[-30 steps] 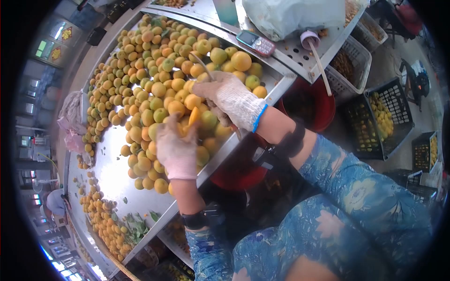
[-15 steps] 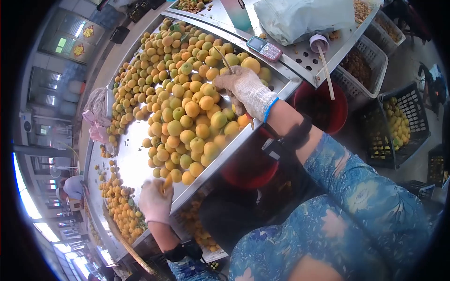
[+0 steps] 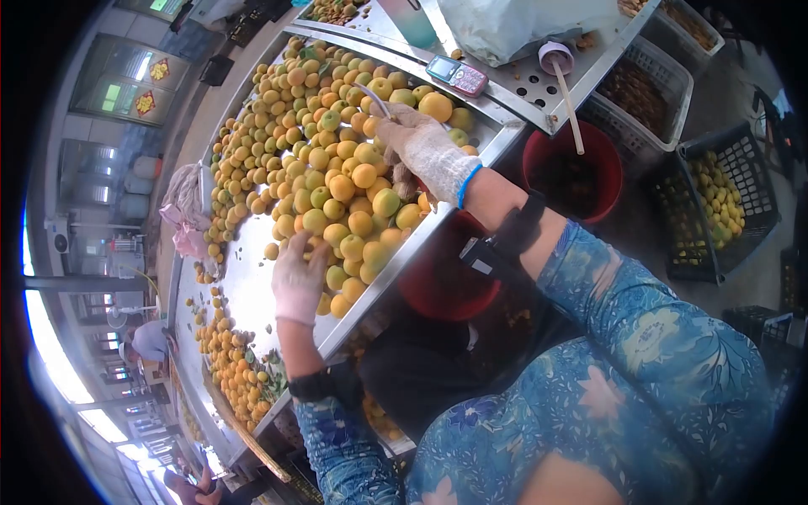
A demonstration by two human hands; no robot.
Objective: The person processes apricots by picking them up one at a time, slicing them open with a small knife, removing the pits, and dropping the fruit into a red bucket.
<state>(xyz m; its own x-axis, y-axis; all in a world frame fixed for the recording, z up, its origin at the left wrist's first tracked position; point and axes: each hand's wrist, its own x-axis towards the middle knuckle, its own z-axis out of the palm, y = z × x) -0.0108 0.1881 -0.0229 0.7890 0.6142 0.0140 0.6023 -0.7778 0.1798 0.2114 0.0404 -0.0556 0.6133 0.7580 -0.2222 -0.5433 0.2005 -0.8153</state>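
Note:
Yellow-orange apricots (image 3: 337, 185) lie heaped on the metal table (image 3: 240, 278). My left hand (image 3: 296, 278), in a pale glove, is at the near edge of the heap. Its fingers are apart and touch the apricots there; some fingertips are hidden among them. My right hand (image 3: 425, 151), in a white knitted glove with brownish fingers, is closed over the right side of the heap. From its grip sticks a thin, curved knife blade (image 3: 374, 99), pointing away from me. The handle is hidden inside the glove.
Beyond the metal rim lie a mobile phone (image 3: 457, 74), a purple cup (image 3: 555, 59) and a white bag (image 3: 522, 29). Red buckets (image 3: 610, 181) stand below the edge. A black crate (image 3: 736, 202) of fruit sits on the floor. A person (image 3: 151, 341) is far left.
My left hand has moved forward onto the heap's edge, and the orange piece at its fingers no longer shows. My right hand stays near the same fruit, blade still in it.

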